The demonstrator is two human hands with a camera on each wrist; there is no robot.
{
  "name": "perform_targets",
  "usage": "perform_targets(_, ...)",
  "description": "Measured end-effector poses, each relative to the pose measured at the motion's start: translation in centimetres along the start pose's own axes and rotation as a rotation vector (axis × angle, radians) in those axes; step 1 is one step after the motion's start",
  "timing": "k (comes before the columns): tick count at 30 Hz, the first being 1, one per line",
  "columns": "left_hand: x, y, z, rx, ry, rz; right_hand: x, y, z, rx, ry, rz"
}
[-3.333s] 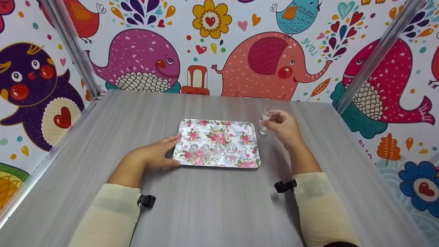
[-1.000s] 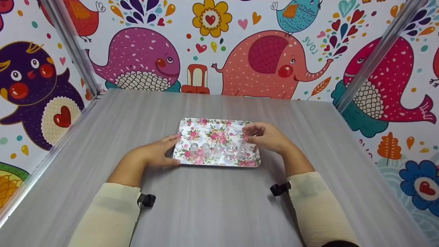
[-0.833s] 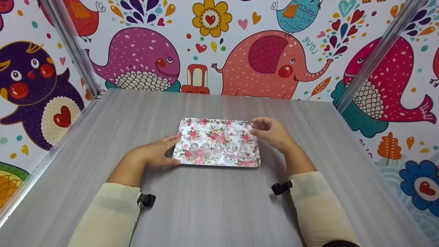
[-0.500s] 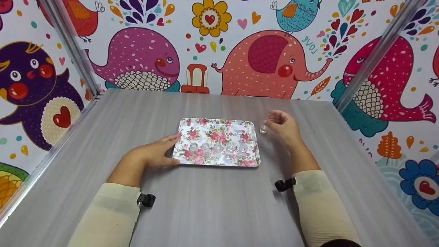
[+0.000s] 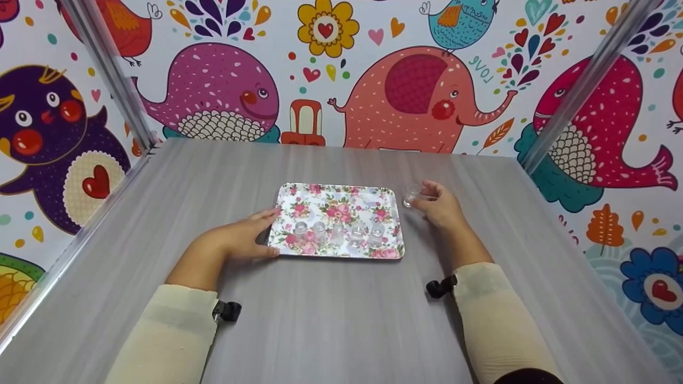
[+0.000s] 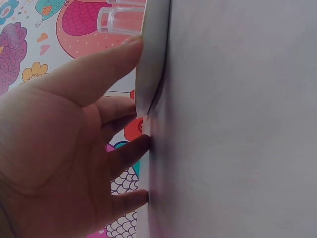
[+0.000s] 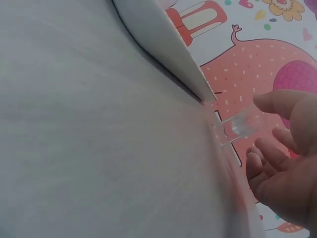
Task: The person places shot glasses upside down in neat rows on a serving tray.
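Observation:
A floral tray (image 5: 331, 192) lies flat on the table and bears a row of several small clear glasses (image 5: 358, 232) along its near side. My left hand (image 5: 243, 237) rests against the tray's left edge, thumb and fingers spread along it. Just off the tray's right edge, another small clear glass (image 5: 411, 197) stands upright on the table. My right hand (image 5: 442, 207) is at this glass, thumb and fingers to either side of its upper part. In the right wrist view the thumb (image 7: 277, 101) and the lower fingers look apart from the glass (image 7: 240, 125).
The grey wood-grain table (image 5: 331, 314) carries the tray. Behind it rises a wall (image 5: 320, 80) printed with cartoon animals, with metal posts (image 5: 109, 74) at both back corners. Each forearm has a cream sleeve (image 5: 165, 330) and a small black wrist camera (image 5: 228, 311).
My right hand set a glass at the right end of the row, let go, and moved right to the glass beside the tray. The left hand has stayed at the tray's edge.

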State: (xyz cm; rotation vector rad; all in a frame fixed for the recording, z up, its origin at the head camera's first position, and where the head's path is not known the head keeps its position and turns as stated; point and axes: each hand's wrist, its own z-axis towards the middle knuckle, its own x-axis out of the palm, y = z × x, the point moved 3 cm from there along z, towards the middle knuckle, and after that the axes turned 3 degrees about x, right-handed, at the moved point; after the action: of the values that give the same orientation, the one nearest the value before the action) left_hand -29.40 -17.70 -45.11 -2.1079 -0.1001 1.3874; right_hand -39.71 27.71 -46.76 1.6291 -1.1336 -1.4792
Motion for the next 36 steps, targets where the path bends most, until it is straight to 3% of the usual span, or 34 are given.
perform_targets(7,0.0,0.2,0.2,-0.002,-0.002,0.003,0.6,-0.9,0.7,0.009,0.064,-0.074)
perform_targets(15,0.1,0.2,0.4,0.024,0.001,-0.003,0.5,-0.9,1.3,-0.025,0.004,-0.17)
perform_targets(22,0.3,0.0,0.6,0.024,0.004,0.002,0.7,-0.7,1.6,0.013,-0.019,-0.242)
perform_targets(29,0.2,0.3,0.5,0.019,0.001,0.002,0.9,-0.6,1.7,0.005,-0.047,-0.25)
perform_targets(36,0.1,0.3,0.3,0.009,0.002,0.004,1.0,-0.2,0.7,0.009,-0.04,-0.153)
